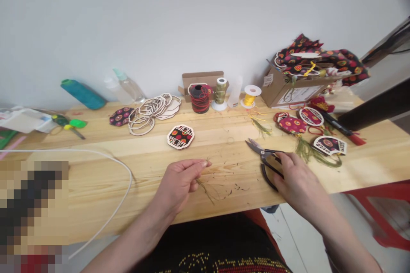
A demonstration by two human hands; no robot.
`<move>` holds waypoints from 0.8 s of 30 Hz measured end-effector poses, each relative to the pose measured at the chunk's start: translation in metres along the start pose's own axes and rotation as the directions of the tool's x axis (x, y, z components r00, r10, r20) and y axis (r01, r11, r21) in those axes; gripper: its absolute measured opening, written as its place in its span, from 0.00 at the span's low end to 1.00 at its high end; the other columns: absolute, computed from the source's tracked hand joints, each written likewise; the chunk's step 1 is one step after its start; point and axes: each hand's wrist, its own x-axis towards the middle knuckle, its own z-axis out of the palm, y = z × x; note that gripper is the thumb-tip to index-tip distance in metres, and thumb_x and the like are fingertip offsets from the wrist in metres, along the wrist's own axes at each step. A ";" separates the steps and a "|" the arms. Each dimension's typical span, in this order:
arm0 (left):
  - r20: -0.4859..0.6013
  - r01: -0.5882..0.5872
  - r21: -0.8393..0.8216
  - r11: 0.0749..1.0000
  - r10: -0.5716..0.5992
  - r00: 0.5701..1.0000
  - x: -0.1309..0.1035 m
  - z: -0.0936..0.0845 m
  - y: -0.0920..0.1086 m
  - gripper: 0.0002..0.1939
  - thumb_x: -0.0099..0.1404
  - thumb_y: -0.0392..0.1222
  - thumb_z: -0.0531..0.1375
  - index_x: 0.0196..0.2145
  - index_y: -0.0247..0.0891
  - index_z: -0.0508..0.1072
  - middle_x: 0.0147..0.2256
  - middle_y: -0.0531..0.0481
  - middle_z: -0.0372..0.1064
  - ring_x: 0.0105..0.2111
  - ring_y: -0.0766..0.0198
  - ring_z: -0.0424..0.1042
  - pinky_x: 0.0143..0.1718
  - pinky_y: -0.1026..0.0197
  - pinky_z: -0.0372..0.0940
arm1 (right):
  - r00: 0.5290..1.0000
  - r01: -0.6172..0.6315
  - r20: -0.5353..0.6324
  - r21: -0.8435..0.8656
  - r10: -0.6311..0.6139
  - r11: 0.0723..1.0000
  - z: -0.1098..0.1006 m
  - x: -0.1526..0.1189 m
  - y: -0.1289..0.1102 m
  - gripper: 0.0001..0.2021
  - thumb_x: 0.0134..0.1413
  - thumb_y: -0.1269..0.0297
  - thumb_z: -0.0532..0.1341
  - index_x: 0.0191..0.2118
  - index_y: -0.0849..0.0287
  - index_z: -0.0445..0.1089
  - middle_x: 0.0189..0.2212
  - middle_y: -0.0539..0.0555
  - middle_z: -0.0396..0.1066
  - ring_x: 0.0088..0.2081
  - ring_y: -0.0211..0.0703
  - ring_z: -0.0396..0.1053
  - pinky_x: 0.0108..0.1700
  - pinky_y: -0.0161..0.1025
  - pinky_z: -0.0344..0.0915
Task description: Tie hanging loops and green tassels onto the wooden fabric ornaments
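Observation:
My left hand [183, 179] is closed in a pinch on thin olive-green thread [211, 194], whose loose loops trail onto the wooden table below the fingers. A short end pokes out past the thumb tip. In my right hand [296, 177] is a pair of black-handled scissors [264, 153], blades pointing up and left, slightly parted. Dark snippets [236, 188] lie scattered between the hands. Beyond my left hand rests an octagonal wooden-framed patterned ornament [180, 137].
Wooden frames [153, 111] overlap at the back. Beside them stand a red cord spool [200, 98], an olive thread spool [221, 94] and a yellow spool [250, 97]. At right are tasselled ornaments [293, 123] and a cardboard box [288, 87] with fabric. A white cable [126, 170] curves at left.

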 end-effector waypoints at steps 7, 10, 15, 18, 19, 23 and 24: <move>-0.005 0.010 -0.015 1.000 -0.010 1.000 0.001 0.000 -0.001 0.13 0.44 0.45 0.68 0.27 0.34 0.79 0.17 0.55 0.59 0.17 0.75 0.49 0.16 0.71 0.44 | 0.939 -0.269 0.343 0.738 -0.001 0.619 -0.022 -0.004 -0.033 0.13 0.48 0.59 0.60 0.38 0.61 0.67 0.33 0.55 0.68 0.32 0.42 0.67 0.33 0.37 0.66; -0.006 0.009 -0.015 1.000 -0.009 1.000 0.001 0.002 0.001 0.13 0.45 0.46 0.68 0.27 0.34 0.79 0.16 0.56 0.58 0.17 0.75 0.48 0.16 0.71 0.43 | 0.838 -0.365 0.503 0.805 -0.212 0.468 -0.033 -0.005 -0.047 0.14 0.44 0.58 0.63 0.35 0.62 0.67 0.25 0.50 0.64 0.25 0.36 0.60 0.24 0.33 0.58; 0.000 -0.017 -0.028 0.999 0.017 1.000 0.000 0.003 0.004 0.14 0.44 0.47 0.68 0.27 0.35 0.79 0.15 0.57 0.56 0.17 0.74 0.48 0.15 0.71 0.45 | 0.823 -0.253 0.472 0.802 -0.316 0.540 -0.045 -0.001 -0.051 0.14 0.50 0.53 0.59 0.31 0.61 0.68 0.22 0.49 0.59 0.24 0.34 0.54 0.22 0.32 0.53; -0.001 -0.021 -0.014 1.000 0.021 1.000 -0.001 0.003 0.005 0.13 0.45 0.47 0.68 0.29 0.37 0.79 0.16 0.57 0.57 0.17 0.75 0.49 0.16 0.71 0.46 | 0.781 -0.260 0.519 0.777 -0.348 0.573 -0.041 0.002 -0.049 0.16 0.52 0.51 0.58 0.30 0.61 0.67 0.21 0.48 0.56 0.23 0.33 0.51 0.22 0.32 0.50; 0.005 -0.023 -0.005 1.000 0.023 1.000 -0.001 0.003 0.004 0.13 0.46 0.47 0.68 0.29 0.37 0.79 0.16 0.57 0.57 0.17 0.75 0.49 0.16 0.71 0.46 | 0.760 -0.275 0.544 0.766 -0.357 0.582 -0.038 0.002 -0.048 0.16 0.53 0.51 0.57 0.30 0.61 0.66 0.20 0.47 0.55 0.23 0.32 0.50 0.22 0.32 0.49; 0.054 -0.046 0.049 0.998 0.043 0.998 -0.002 0.002 0.001 0.11 0.50 0.47 0.66 0.29 0.37 0.79 0.17 0.57 0.60 0.17 0.75 0.49 0.16 0.70 0.46 | 0.698 -0.317 0.610 0.733 -0.376 0.601 -0.029 0.005 -0.051 0.16 0.54 0.52 0.57 0.26 0.61 0.61 0.21 0.46 0.53 0.23 0.32 0.48 0.23 0.33 0.48; 0.064 -0.050 0.069 0.996 0.045 0.997 -0.002 0.002 0.000 0.11 0.51 0.47 0.66 0.29 0.38 0.79 0.17 0.57 0.60 0.17 0.75 0.49 0.16 0.70 0.46 | 0.691 -0.321 0.613 0.735 -0.383 0.597 -0.027 0.006 -0.053 0.17 0.54 0.52 0.57 0.26 0.60 0.60 0.21 0.46 0.52 0.24 0.32 0.48 0.24 0.33 0.48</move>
